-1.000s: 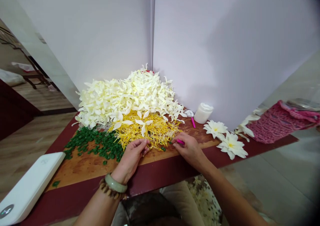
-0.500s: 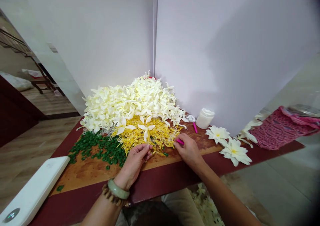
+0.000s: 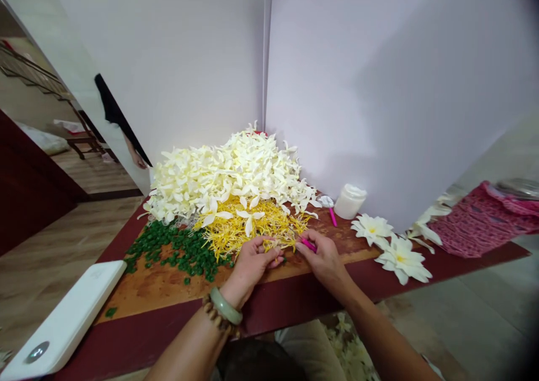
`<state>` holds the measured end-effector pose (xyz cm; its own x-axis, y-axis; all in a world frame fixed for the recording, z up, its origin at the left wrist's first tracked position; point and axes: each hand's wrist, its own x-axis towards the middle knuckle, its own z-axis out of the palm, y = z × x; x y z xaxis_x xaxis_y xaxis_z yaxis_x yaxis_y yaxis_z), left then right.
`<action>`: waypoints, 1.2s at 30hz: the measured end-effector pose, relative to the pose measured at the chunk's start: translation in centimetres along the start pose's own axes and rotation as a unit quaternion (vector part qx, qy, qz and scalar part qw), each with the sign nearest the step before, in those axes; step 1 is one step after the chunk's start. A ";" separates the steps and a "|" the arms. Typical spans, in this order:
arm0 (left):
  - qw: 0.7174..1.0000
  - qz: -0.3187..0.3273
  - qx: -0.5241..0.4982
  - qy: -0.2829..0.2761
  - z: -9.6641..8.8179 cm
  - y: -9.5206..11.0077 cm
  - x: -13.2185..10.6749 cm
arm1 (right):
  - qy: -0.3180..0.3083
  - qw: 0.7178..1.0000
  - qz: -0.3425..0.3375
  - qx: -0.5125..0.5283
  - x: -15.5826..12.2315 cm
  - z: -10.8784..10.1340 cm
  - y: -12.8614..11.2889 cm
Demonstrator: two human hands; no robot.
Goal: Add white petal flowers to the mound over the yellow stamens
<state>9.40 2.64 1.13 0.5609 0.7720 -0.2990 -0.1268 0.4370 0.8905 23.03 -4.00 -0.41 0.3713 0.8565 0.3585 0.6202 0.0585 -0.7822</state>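
The left hand [image 3: 251, 266] sits at the near edge of the yellow strands [image 3: 248, 229], fingers curled and drawn together, tips among the strands; whether it pinches any is hard to tell. A jade bangle [image 3: 225, 306] and a bead bracelet [image 3: 214, 317] circle that wrist. The right hand [image 3: 323, 258] is just beside it, thumb and fingers clamped on a pink tool [image 3: 309, 245], whose tip points toward the strands.

The strands lie on a wooden board [image 3: 143, 291], against a heap of white petals [image 3: 227, 173]. Green beads [image 3: 177, 249] spread left of the strands. Beyond the right hand stand a white jar [image 3: 350, 201] and a second pink tool [image 3: 332, 217]. Two white flowers [image 3: 402, 260] lie on the red table edge [image 3: 337, 296], near a pink cloth [image 3: 480, 223]. A white pad [image 3: 63, 319] lies at the near left.
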 end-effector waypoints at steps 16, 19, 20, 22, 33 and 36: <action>0.997 0.061 0.026 0.042 -2.8 0.2 -0.7 | -0.033 0.998 0.026 -0.056 0.5 -2.1 0.9; 0.999 0.040 0.011 0.033 -3.0 0.0 -0.6 | 0.013 0.993 0.050 -0.107 2.4 -3.8 2.5; 0.999 0.030 0.003 0.029 -2.9 -0.1 -0.5 | 0.015 0.991 0.051 -0.121 3.1 -4.3 3.0; 1.000 0.014 0.003 0.018 -2.6 -0.4 -0.3 | 0.002 0.988 0.053 -0.142 4.1 -4.9 3.7; 0.988 0.026 0.151 -0.024 -2.1 0.0 -0.7 | 0.053 0.975 0.118 -0.180 2.3 -4.9 4.8; 0.989 0.028 0.132 -0.068 -1.9 1.3 -1.6 | 0.084 0.977 0.124 -0.150 2.2 -5.7 4.3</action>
<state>6.77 2.89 2.06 0.6656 0.7149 -0.2143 0.0470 0.2464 0.9680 30.45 -4.81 -0.08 0.6283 0.7279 0.2747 0.6618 -0.3144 -0.6806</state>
